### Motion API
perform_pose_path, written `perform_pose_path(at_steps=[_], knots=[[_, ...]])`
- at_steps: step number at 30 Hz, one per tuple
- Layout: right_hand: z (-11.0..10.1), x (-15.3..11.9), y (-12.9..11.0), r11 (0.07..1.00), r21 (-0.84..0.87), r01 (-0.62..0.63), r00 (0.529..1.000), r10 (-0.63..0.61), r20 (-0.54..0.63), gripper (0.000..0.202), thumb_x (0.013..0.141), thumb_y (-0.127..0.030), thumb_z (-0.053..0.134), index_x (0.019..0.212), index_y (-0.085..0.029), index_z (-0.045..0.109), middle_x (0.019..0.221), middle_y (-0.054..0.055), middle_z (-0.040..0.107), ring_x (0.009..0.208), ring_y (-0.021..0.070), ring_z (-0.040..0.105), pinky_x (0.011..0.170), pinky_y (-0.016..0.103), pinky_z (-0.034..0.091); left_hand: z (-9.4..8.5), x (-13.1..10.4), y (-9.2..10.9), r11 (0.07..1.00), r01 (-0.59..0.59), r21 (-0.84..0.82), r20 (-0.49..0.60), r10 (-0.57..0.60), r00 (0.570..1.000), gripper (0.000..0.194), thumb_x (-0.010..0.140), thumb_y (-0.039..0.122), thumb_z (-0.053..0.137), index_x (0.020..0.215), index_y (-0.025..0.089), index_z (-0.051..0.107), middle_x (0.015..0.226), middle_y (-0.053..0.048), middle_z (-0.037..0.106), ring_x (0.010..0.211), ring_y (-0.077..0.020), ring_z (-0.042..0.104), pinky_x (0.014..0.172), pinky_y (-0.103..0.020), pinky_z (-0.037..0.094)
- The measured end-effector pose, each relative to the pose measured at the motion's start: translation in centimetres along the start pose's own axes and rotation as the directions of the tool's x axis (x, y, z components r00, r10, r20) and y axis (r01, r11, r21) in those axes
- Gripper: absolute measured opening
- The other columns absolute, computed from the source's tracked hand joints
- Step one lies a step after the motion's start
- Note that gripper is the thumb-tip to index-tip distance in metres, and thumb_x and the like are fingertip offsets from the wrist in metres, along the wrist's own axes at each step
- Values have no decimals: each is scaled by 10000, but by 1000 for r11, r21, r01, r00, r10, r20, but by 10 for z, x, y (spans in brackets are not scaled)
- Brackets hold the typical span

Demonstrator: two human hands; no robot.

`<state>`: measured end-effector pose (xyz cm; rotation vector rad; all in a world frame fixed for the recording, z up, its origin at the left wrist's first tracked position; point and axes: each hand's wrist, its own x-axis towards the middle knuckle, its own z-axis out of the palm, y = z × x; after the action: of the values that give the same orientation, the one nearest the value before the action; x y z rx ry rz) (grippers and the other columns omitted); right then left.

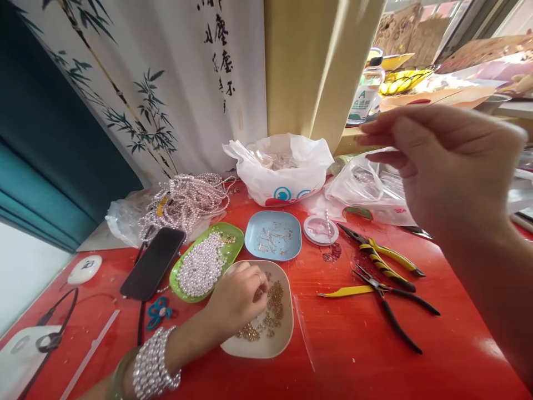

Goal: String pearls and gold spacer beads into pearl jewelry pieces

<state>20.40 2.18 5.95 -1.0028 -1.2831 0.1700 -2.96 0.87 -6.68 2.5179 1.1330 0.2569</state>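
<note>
My left hand is closed in a pinch over a cream tray of small gold beads. Whatever its fingertips hold is hidden. My right hand is raised at the right, level with the window sill, thumb and fingers pressed together; what it holds is too fine to make out. A green dish of pearly pink-white beads touches the cream tray's left side. Behind the tray, a blue dish contains small metal pieces. A pearly multi-strand bracelet is around my left wrist.
Pliers with yellow-black handles, black-handled pliers and yellow tweezers lie at right. A phone, bead strands and a blue flower-shaped piece are left. A white plastic bag and a round spool stand behind.
</note>
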Motion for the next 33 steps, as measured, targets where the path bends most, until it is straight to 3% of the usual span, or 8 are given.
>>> perform_pose_path(at_steps=[4,6,9,12,14,18,27,33], knots=[[-2,-24,-7,986,-140,91,996,-89,15,153,828,-127,511,866,-155,656,808,25,665,715,92,628,642,238,531,-3,-1,1,991,60,-118,-15,-62,998,113,710,108,470,663,170,551,681,-24,579,703,-176,507,651,-300,398],[-1,-54,-2,977,-207,50,985,-14,172,161,825,-128,505,824,-193,653,765,-2,680,669,91,627,626,223,530,-5,-1,2,969,86,-233,-7,-90,996,100,699,113,484,661,170,556,669,-17,569,676,-165,506,631,-286,397],[6,-106,12,982,-178,-70,883,144,447,136,808,-145,511,812,-211,630,691,-9,691,599,112,641,551,210,518,-5,0,3,846,173,-505,71,-159,985,61,688,133,517,692,170,566,686,-5,575,644,-143,511,601,-262,398],[18,-147,22,944,-93,-317,779,315,543,141,821,-169,480,936,-211,549,690,-6,697,612,127,655,572,218,515,-4,2,2,636,244,-732,144,-206,968,43,680,166,578,722,158,571,734,-11,587,670,-135,529,623,-252,408],[26,-161,24,891,-75,-448,711,406,575,49,818,-205,495,842,-212,537,682,-8,680,608,124,644,571,213,503,-2,3,1,528,245,-813,147,-221,964,68,680,189,609,723,149,574,725,-11,579,656,-127,524,620,-248,408],[41,-170,23,780,-52,-623,598,519,611,99,806,-245,528,716,-204,527,639,-16,638,595,120,616,566,212,481,1,3,0,373,248,-894,153,-265,952,99,713,229,618,720,139,575,666,4,555,589,-101,489,572,-229,391],[45,-165,32,589,78,-804,499,599,626,214,823,-351,502,711,-169,506,612,-8,586,536,99,555,515,214,451,7,5,-5,53,240,-969,209,-334,919,106,702,205,665,743,124,613,752,-29,612,674,-93,527,645,-208,404],[45,-162,30,569,30,-822,451,618,644,179,796,-298,515,677,-164,506,556,-14,583,501,96,544,492,206,431,7,5,-7,-20,226,-974,220,-326,920,101,696,185,677,761,125,628,764,-29,625,641,-77,525,649,-207,407]])
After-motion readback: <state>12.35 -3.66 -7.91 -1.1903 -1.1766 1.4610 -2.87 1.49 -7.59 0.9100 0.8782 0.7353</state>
